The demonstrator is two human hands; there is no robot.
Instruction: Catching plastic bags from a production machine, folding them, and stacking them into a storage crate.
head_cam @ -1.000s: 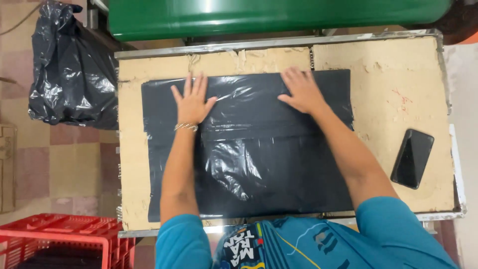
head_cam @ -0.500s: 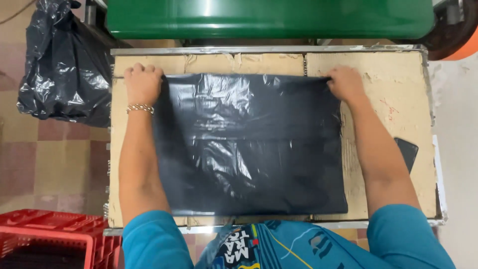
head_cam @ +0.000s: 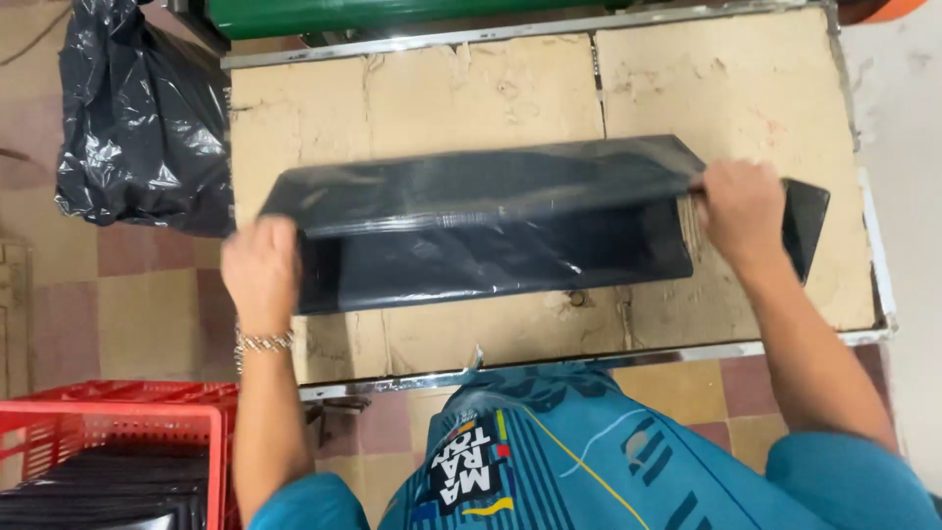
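A worn tan work table [head_cam: 491, 98] with a cracked, patchy top and a thin metal rim fills most of the head view. Its surface is split into 3 panels by 2 seams running front to back. On it lies a glossy black plastic bag [head_cam: 491, 231], folded over into a long horizontal strip across the middle of the table, its upper layer lifted slightly off the lower one.

The left hand [head_cam: 260, 270] is closed on the strip's left end, at the table's left edge; it is blurred, so the exact finger hold is unclear. A beaded bracelet [head_cam: 263, 341] sits on that wrist. The right hand [head_cam: 738, 211] pinches the strip's right end, fingers curled over the fold. Just beyond that hand, a dark flat phone [head_cam: 807, 221] rests on the table, partly covered.

The floor is laid in tan and reddish tiles [head_cam: 128, 304]. A stuffed black rubbish sack [head_cam: 137, 118] sits left of the table, a red plastic crate [head_cam: 108, 451] holding dark flat stacks stands at lower left, and a green bin [head_cam: 392, 12] lies behind the far edge.
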